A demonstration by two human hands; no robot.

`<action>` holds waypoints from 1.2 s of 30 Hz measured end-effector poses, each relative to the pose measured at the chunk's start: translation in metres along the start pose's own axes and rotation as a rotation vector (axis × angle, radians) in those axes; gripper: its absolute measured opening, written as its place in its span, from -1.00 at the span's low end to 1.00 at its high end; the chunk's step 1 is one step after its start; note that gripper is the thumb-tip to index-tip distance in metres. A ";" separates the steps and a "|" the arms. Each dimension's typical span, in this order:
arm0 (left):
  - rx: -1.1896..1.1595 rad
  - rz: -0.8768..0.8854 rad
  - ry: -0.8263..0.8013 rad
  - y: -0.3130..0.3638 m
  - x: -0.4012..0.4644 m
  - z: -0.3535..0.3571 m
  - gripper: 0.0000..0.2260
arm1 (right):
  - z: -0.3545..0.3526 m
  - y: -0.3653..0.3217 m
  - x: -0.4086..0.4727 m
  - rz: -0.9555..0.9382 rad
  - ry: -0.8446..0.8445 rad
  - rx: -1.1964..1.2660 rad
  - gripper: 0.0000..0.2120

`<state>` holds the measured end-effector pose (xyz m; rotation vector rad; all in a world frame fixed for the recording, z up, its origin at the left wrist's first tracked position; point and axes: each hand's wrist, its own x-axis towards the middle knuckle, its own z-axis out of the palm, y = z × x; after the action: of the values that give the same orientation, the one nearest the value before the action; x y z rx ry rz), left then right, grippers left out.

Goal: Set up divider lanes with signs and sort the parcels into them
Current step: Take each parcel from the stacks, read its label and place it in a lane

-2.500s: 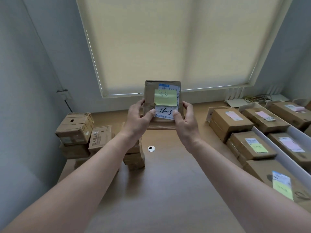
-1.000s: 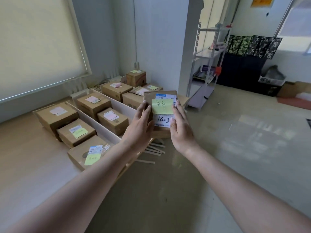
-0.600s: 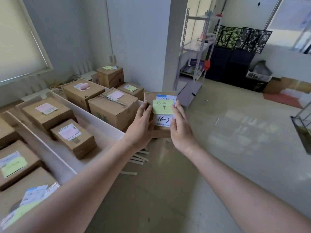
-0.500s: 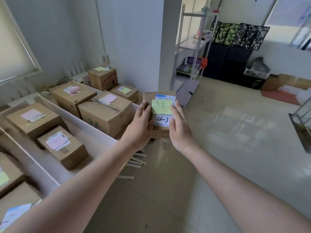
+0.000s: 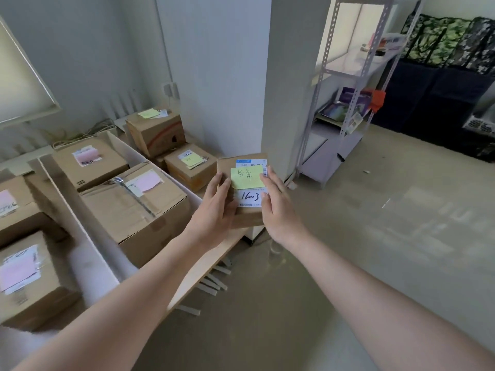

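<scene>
I hold a small brown parcel (image 5: 247, 216) in front of me, over the right end of the wooden table (image 5: 206, 266). It carries a white shipping label and a yellow-green sticky note with handwriting. My left hand (image 5: 214, 210) grips its left side, thumb on the front. My right hand (image 5: 277, 207) grips its right side. On the table, white divider boards (image 5: 88, 236) form lanes filled with parcels. A big box with a pink note (image 5: 134, 207) sits nearest my left hand. Behind it lies a smaller box with a yellow note (image 5: 190, 167).
A white pillar (image 5: 289, 84) rises just behind the held parcel. A grey metal shelf rack (image 5: 345, 89) stands to the right of it. Dark bags (image 5: 442, 76) line the far wall. White strips (image 5: 211, 282) lie on the floor under the table's edge.
My view has swung right from the window and the unsorted pile to the lanes at the table's right end. Both hands have kept hold of the same parcel throughout.
</scene>
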<state>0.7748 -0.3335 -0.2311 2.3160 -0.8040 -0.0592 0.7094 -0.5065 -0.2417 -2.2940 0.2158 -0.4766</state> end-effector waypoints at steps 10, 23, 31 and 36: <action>-0.037 -0.220 0.095 -0.055 0.132 0.022 -0.45 | 0.036 0.061 0.171 -0.107 -0.224 0.035 -0.54; -0.136 -0.402 0.126 -0.176 0.274 0.012 -0.46 | 0.149 0.099 0.366 -0.130 -0.462 0.040 -0.53; -0.167 -0.613 0.139 -0.236 0.318 0.018 -0.43 | 0.217 0.108 0.440 -0.104 -0.620 0.076 -0.54; -0.169 -0.734 0.188 -0.266 0.343 0.033 -0.43 | 0.255 0.124 0.473 -0.099 -0.731 0.135 -0.54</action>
<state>1.1860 -0.3919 -0.3621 2.2894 0.1649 -0.2167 1.2439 -0.5637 -0.3644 -2.1949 -0.2842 0.3064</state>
